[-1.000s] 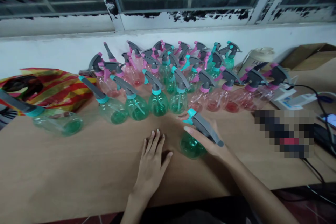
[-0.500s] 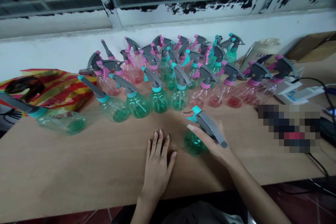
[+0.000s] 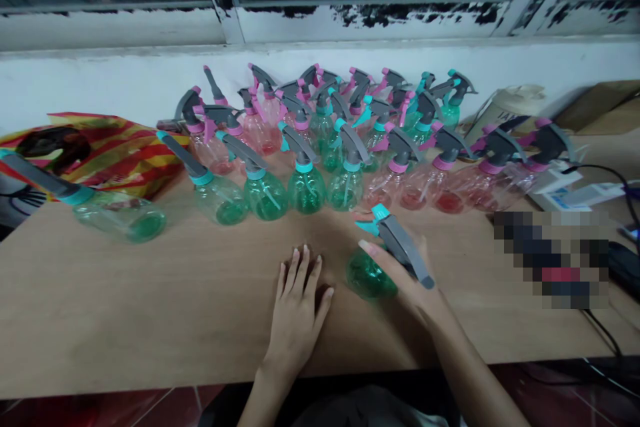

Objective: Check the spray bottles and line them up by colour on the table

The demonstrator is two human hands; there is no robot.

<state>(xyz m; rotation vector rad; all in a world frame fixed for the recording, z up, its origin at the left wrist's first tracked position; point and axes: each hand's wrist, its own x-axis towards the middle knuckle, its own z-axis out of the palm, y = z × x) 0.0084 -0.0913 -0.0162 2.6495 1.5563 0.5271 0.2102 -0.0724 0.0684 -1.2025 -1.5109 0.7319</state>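
Note:
My right hand point(image 3: 407, 280) is wrapped round the neck of a green spray bottle point(image 3: 369, 273) with a grey and turquoise trigger head. The bottle tilts slightly, its nozzle facing away to the left; I cannot tell whether its base touches the wooden table point(image 3: 190, 320). Flat on the tabletop lies my left hand point(image 3: 296, 313), fingers spread, holding nothing, just left of that bottle. Beyond both hands stand several green spray bottles point(image 3: 307, 193) with turquoise collars, and to their right several pink ones point(image 3: 413, 193) with pink collars.
More spray bottles crowd back toward the white wall point(image 3: 120, 80). A red and yellow striped bag point(image 3: 120, 157) lies at the left, behind a lone green bottle point(image 3: 120, 217). On the right are a cream container point(image 3: 510, 107), a brown cardboard piece point(image 3: 605, 107), a white box, cables and a blurred-out patch.
The camera view has shifted a little. My right hand still grips the green spray bottle in nearly the same place, and my left hand stays flat on the table.

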